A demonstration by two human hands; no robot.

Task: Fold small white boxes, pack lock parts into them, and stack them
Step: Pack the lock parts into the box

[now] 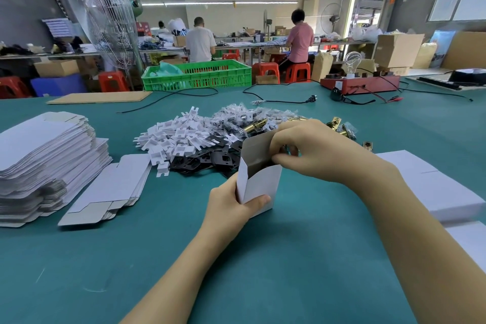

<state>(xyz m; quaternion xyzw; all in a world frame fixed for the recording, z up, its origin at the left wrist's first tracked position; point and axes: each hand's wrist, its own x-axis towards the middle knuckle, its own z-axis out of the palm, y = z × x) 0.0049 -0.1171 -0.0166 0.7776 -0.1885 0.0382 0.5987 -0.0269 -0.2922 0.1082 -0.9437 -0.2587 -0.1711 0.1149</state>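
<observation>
Left hand point(231, 202) grips the small white box point(259, 181) at its lower end, thumb across the front. Right hand point(315, 150), fingers curled, reaches into its open top; what it holds, cannot tell.

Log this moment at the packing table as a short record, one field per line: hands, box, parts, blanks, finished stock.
left hand: grips the small white box at its lower corner
right hand: fingers curled at the box's open top
box: upright, flap open
parts: white plastic pieces, black plates, bagged screws
blanks: flat box blanks, stacked left
finished stock: closed white boxes, right
</observation>
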